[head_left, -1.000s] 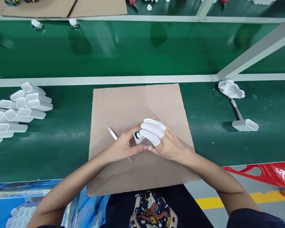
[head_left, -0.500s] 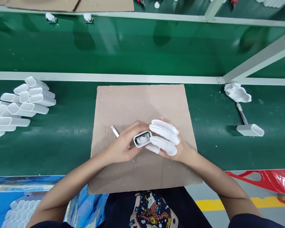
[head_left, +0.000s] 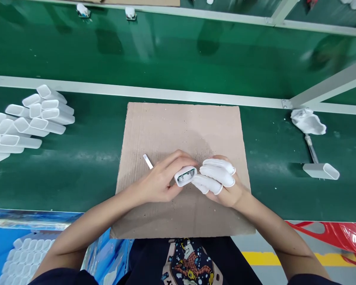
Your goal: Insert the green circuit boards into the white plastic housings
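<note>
My left hand (head_left: 167, 178) is wrapped round a white plastic casing (head_left: 178, 183), an oval tube with its open end facing up toward me. A green-edged part (head_left: 186, 175) shows inside the opening, too small to make out fully. White finger cots cover the fingers of my right hand (head_left: 218, 176); they are pressed together, with the tips against the casing's right side. Beneath my left hand a thin metal strip (head_left: 148, 161) sticks out over the cardboard sheet (head_left: 180, 126); the rest of it is hidden.
Several white tubes (head_left: 52, 114) are stacked at left. On the right lie a crumpled white cloth (head_left: 308, 121), a thin metal-shafted tool (head_left: 313, 150) and a single white tube (head_left: 320, 171). A white frame bar (head_left: 154, 92) crosses behind the cardboard. A red chair (head_left: 344, 237) is at lower right.
The view has shifted slightly. The casing is tilted a little differently, and the cot-covered fingers of my right hand have shifted at its right side.
</note>
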Demonstrator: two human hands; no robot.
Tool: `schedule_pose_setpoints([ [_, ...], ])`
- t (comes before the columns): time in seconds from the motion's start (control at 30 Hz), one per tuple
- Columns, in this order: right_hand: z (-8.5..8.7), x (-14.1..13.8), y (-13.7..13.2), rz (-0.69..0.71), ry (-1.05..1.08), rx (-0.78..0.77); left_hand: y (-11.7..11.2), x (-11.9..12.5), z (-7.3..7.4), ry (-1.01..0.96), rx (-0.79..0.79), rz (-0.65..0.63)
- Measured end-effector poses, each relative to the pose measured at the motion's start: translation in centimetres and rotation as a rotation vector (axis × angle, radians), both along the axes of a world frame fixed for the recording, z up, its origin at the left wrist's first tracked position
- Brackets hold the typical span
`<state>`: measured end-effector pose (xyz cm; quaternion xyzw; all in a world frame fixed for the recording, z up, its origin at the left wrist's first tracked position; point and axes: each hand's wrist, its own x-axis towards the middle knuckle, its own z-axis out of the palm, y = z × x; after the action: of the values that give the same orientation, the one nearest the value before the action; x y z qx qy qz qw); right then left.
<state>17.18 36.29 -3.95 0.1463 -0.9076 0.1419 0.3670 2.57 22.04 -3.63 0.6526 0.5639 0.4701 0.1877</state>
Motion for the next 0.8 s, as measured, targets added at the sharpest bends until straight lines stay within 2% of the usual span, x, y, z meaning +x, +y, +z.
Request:
schedule_pose_setpoints([
  [0.27, 0.1, -0.3, -0.5, -0.001, -0.102, -0.104, 0.1, 0.1, -0.6, -0.009, -0.063, 0.036],
  [0.57, -0.5, -0.3, -1.1, -0.058, -0.108, -0.238, 0.1, 0.1, 0.0, -0.076, -0.090, 0.028],
  [0.67, -0.6, -0.3, -1.4, -0.118, -0.061, -0.193, 0.0, 0.1, -0.1, -0.086, -0.097, 0.039],
  [0.8, -0.6, -0.4, -1.7, -0.194, -0.057, 0.030, 0.0, 0.2, -0.4, -0.042, -0.145, 0.083],
])
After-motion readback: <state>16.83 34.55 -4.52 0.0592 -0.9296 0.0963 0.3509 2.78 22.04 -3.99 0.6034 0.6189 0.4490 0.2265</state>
